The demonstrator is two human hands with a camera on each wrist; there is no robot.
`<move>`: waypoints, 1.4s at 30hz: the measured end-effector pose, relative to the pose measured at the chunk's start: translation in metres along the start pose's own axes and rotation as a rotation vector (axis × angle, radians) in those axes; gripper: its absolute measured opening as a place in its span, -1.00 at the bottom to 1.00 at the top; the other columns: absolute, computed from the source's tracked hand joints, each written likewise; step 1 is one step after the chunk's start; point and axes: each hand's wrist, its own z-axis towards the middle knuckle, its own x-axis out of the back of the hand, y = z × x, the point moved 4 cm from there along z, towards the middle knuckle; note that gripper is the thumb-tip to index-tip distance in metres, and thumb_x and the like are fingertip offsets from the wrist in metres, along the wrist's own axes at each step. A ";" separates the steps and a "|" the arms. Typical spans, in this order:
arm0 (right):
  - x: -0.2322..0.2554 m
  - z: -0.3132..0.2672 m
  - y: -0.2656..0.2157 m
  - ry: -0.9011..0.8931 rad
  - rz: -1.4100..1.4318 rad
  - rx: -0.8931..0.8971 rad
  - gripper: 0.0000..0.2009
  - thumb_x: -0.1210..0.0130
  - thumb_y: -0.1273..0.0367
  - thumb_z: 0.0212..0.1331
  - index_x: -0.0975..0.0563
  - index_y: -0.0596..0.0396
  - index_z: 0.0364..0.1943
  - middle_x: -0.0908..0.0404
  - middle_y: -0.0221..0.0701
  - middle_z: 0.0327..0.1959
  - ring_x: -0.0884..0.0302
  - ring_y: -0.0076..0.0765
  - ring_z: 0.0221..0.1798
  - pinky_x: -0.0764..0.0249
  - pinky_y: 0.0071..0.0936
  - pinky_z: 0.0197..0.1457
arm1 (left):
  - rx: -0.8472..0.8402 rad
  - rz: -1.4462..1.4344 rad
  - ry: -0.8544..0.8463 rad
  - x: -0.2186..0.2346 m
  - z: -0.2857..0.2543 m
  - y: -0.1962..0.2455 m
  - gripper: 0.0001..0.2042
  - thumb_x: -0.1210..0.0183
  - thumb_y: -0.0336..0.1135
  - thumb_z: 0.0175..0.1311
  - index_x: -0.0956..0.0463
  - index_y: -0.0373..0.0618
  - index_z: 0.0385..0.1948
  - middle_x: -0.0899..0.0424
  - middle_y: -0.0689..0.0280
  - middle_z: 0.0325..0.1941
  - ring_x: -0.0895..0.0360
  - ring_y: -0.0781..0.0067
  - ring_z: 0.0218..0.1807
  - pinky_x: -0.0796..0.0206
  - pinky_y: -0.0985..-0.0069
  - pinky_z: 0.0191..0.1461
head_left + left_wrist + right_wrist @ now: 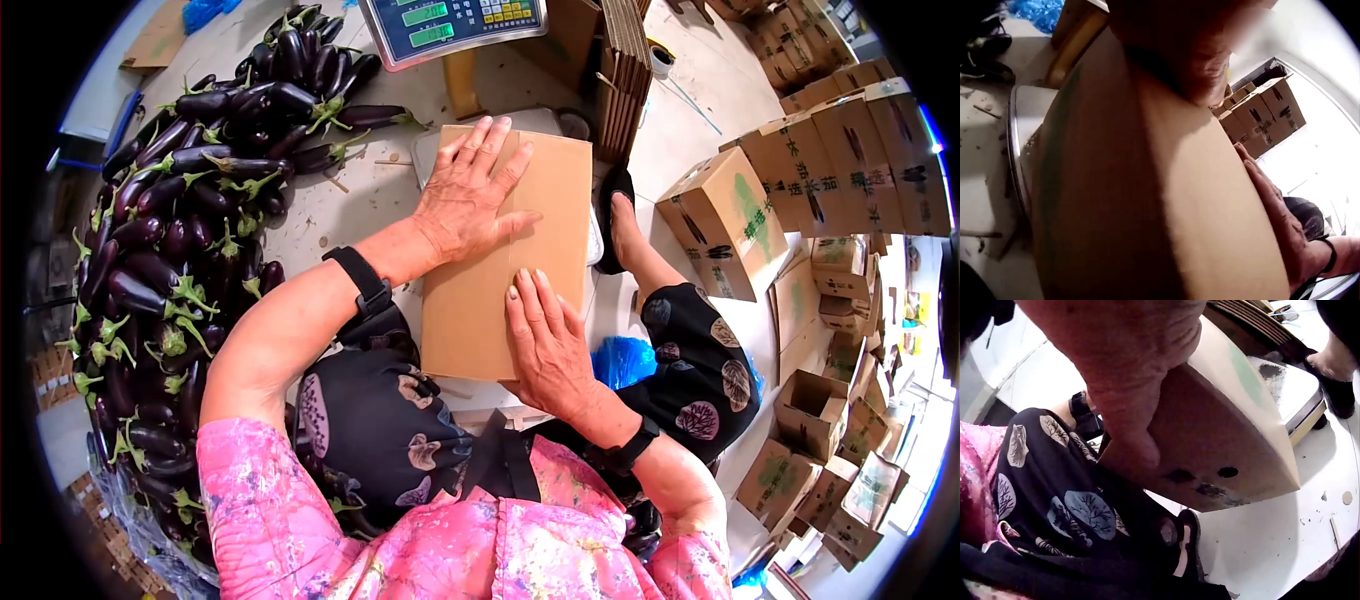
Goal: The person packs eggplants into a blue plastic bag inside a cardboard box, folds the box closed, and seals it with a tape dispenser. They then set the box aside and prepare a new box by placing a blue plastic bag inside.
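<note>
A closed cardboard box [470, 310] stands on the white platform of a scale [1030, 103], between the person's knees. My left hand [475, 195] lies spread over the far part of the lid, across its middle seam. Nearer to the body, my right hand [550, 345] rests straight fingers on the lid close to the front right corner. In the right wrist view, the thumb of that right hand [1135, 406] reaches down over the box's near end face [1197, 440], which has a round hole and dark print. A green mark shows on the side.
A large heap of eggplants [190, 230] covers the floor on the left. The scale's display [450, 25] rises behind the box. Folded cardboard sheets [622, 80] stand beyond it. Printed boxes [730, 225] are stacked at the right, and a blue plastic bag [625, 362] lies by the right knee.
</note>
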 end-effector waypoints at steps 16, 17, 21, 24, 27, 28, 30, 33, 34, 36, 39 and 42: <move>0.018 -0.020 0.039 -0.057 0.125 -0.197 0.10 -0.49 0.04 -0.20 -0.12 0.10 0.47 0.11 0.00 0.58 0.06 0.37 0.53 -0.15 0.09 0.41 | 0.078 0.069 0.059 -0.002 -0.003 -0.009 -0.40 -0.09 0.00 0.34 -0.26 0.09 0.41 -0.09 -0.03 0.54 -0.03 -0.08 0.55 0.08 0.03 0.49; 0.018 -0.015 0.037 -0.034 0.109 -0.213 -0.03 -0.39 0.02 -0.04 -0.15 0.05 0.47 0.10 0.02 0.56 0.04 0.38 0.51 -0.17 0.13 0.37 | 0.085 0.068 0.053 -0.001 -0.004 -0.009 -0.40 -0.09 0.00 0.35 -0.25 0.09 0.41 -0.09 -0.03 0.54 -0.02 -0.07 0.55 0.08 0.03 0.49; -0.005 0.013 0.061 0.231 0.215 -0.304 -0.32 -0.20 0.13 0.21 -0.29 -0.04 0.42 0.03 0.07 0.53 -0.06 0.31 0.47 -0.19 0.08 0.39 | 0.051 0.073 0.047 0.005 -0.005 -0.004 -0.41 -0.07 -0.02 0.36 -0.25 0.06 0.41 -0.10 0.03 0.55 0.01 -0.06 0.57 0.11 0.04 0.50; -0.005 0.017 0.062 0.243 0.161 -0.340 -0.34 -0.19 0.12 0.22 -0.32 -0.06 0.41 0.02 0.08 0.52 -0.13 0.27 0.44 -0.22 0.02 0.38 | -0.061 0.086 -0.033 0.007 0.004 0.012 -0.43 -0.06 -0.06 0.38 -0.26 0.03 0.41 -0.13 0.12 0.55 0.01 0.01 0.58 0.13 0.07 0.51; -0.001 0.018 0.062 0.248 0.122 -0.331 -0.36 -0.16 0.10 0.24 -0.33 -0.11 0.41 -0.02 0.11 0.50 -0.22 0.28 0.39 -0.29 -0.01 0.34 | -0.053 -0.001 -0.063 -0.009 0.013 0.021 -0.44 -0.06 -0.11 0.39 -0.25 0.04 0.41 -0.15 0.19 0.55 0.01 0.08 0.59 0.16 0.08 0.53; -0.001 0.018 0.065 0.250 0.167 -0.353 -0.37 -0.16 0.09 0.24 -0.33 -0.12 0.41 -0.04 0.12 0.50 -0.23 0.28 0.39 -0.30 -0.01 0.33 | -0.066 0.018 -0.071 -0.009 0.013 0.018 -0.44 -0.06 -0.11 0.39 -0.24 0.05 0.42 -0.15 0.19 0.56 0.01 0.10 0.59 0.17 0.08 0.53; 0.000 0.016 0.064 0.217 0.183 -0.383 -0.37 -0.15 0.09 0.25 -0.31 -0.15 0.42 -0.06 0.12 0.48 -0.30 0.27 0.35 -0.36 -0.02 0.29 | -0.073 0.047 -0.095 -0.006 -0.002 0.012 -0.43 -0.06 -0.10 0.39 -0.21 0.06 0.43 -0.14 0.20 0.56 0.01 0.12 0.59 0.18 0.08 0.54; -0.001 0.016 0.065 0.165 0.280 -0.474 -0.37 -0.14 0.09 0.27 -0.29 -0.22 0.43 -0.09 0.13 0.47 -0.38 0.27 0.29 -0.44 -0.04 0.22 | -0.060 0.114 -0.130 0.008 -0.021 -0.008 -0.41 -0.06 -0.11 0.39 -0.18 0.07 0.45 -0.12 0.21 0.58 0.02 0.12 0.59 0.17 0.08 0.54; -0.002 0.017 0.065 0.136 0.322 -0.500 -0.37 -0.13 0.09 0.27 -0.28 -0.25 0.43 -0.09 0.13 0.46 -0.40 0.27 0.27 -0.46 -0.05 0.20 | -0.047 0.114 -0.138 0.010 -0.025 -0.011 -0.41 -0.05 -0.08 0.40 -0.18 0.07 0.45 -0.11 0.20 0.58 0.02 0.12 0.59 0.16 0.07 0.53; -0.003 0.016 0.067 0.197 0.291 -0.458 -0.38 -0.11 0.09 0.29 -0.26 -0.29 0.44 -0.12 0.12 0.45 -0.44 0.28 0.23 -0.50 -0.04 0.15 | -0.039 0.093 -0.136 0.006 -0.023 -0.011 -0.40 -0.04 -0.03 0.41 -0.17 0.08 0.46 -0.08 0.18 0.59 0.04 0.10 0.60 0.13 0.06 0.51; -0.006 0.016 0.066 0.209 0.276 -0.448 -0.39 -0.10 0.10 0.30 -0.25 -0.26 0.44 -0.13 0.12 0.43 -0.42 0.30 0.24 -0.49 -0.01 0.15 | 0.011 0.061 -0.007 0.002 -0.021 -0.014 -0.35 0.00 0.16 0.40 -0.17 0.10 0.46 -0.04 0.15 0.60 0.06 0.05 0.60 0.12 0.02 0.50; -0.009 0.017 0.062 0.210 0.286 -0.452 -0.37 -0.10 0.09 0.30 -0.22 -0.24 0.45 -0.11 0.12 0.44 -0.41 0.31 0.24 -0.47 0.00 0.17 | 0.108 0.112 0.011 -0.004 -0.013 -0.019 -0.24 0.04 0.35 0.32 -0.17 0.10 0.45 -0.02 0.12 0.60 0.08 0.00 0.60 0.12 -0.03 0.50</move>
